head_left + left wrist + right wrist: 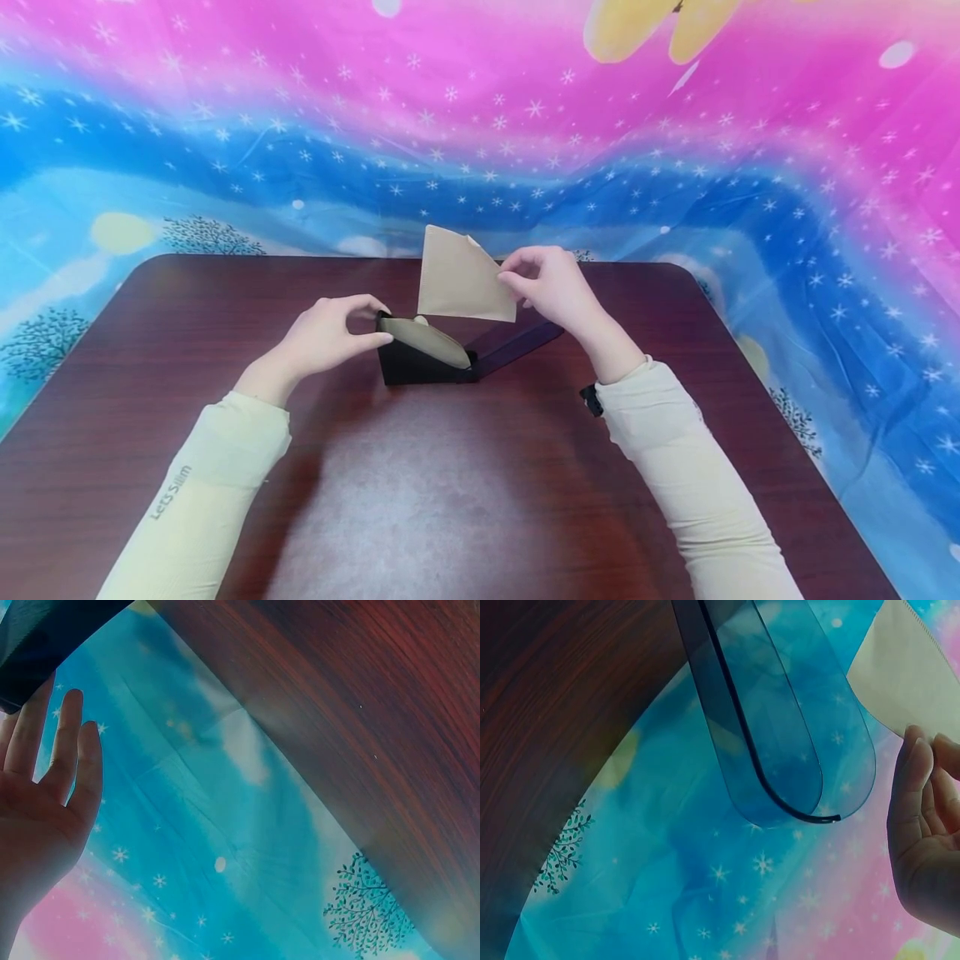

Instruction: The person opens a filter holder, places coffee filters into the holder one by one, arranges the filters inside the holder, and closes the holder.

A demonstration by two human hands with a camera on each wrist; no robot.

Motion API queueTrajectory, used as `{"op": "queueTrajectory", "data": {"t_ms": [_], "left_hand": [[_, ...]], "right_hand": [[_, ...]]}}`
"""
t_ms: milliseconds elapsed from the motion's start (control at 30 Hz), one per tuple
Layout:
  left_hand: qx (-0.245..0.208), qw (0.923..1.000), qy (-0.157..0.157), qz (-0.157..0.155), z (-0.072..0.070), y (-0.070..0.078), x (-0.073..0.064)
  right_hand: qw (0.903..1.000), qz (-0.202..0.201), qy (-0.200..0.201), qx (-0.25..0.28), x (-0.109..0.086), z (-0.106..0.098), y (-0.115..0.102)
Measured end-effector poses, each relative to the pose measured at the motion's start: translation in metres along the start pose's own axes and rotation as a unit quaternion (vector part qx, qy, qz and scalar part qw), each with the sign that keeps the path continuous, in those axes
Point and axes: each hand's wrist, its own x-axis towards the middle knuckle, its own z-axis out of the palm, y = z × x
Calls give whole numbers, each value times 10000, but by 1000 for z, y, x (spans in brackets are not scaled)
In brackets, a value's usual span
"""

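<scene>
My right hand (551,287) pinches the edge of a tan paper coffee filter (461,279), holding it up above a black filter holder (408,362). In the right wrist view, thumb and fingertips meet on the edge of that filter (904,671). More tan filters (427,340) lie in the holder. Its smoky see-through lid (517,350) is swung out to the right, below my right hand. With thumb and forefinger, my left hand (322,333) grips the holder's upper left corner; the left wrist view shows the other fingers extended beside the dark holder (52,645).
The holder stands on a dark reddish wooden table (225,317), towards its far edge. Behind and beside the table hangs a pink and blue cloth (480,125) printed with snowflakes. A black band (591,400) shows at my right wrist.
</scene>
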Motion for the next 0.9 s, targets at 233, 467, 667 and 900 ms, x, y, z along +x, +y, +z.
{"op": "queueTrajectory", "data": {"t_ms": [233, 467, 667, 900], "left_hand": [[8, 10000, 36, 53, 0, 0, 0], [-27, 10000, 20, 38, 0, -1, -1], [-4, 10000, -16, 7, 1, -1, 0], [0, 10000, -9, -10, 0, -1, 0]], "right_hand": [[9999, -3, -138, -34, 1, 3, -1], [9997, -39, -221, -88, 3, 11, 2], [9994, -28, -264, -237, 3, 18, 3], [9985, -67, -342, -422, 4, 28, 4]]}}
